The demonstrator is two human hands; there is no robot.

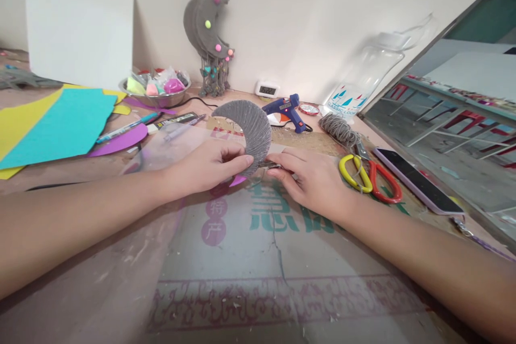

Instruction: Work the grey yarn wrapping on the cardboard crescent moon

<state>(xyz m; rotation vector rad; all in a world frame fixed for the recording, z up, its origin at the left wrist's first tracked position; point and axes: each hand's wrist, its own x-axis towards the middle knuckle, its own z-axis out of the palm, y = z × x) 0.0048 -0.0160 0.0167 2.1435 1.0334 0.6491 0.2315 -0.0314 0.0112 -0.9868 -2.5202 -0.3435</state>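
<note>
Crescent (258, 131): 1, grey-wrapped, ctr, btwn both hands
L hand (209, 165): 1, pinching crescent approx. 6 o'clock
R hand (308, 177): 1, narrow pinch on grey cord (274, 164), crescent's 5 o'clock
Glue gun (289, 111): 1, 2 o'clock of crescent
Scissors (371, 171): 1 pr, approx. 4 o'clock

The left hand (213, 166) pinches a grey, cord-wrapped crescent (257, 131) near its lower part, while the right hand (312, 180) grips thin grey strands (265, 164) just beside it. Beyond the hands lies a blue plastic glue gun (288, 105); to their right, yellow-and-red-handled scissors (373, 177) and a dark-screened phone (419, 180); to their left, a turquoise sheet (60, 129) over a yellow sheet (24, 118).
</note>
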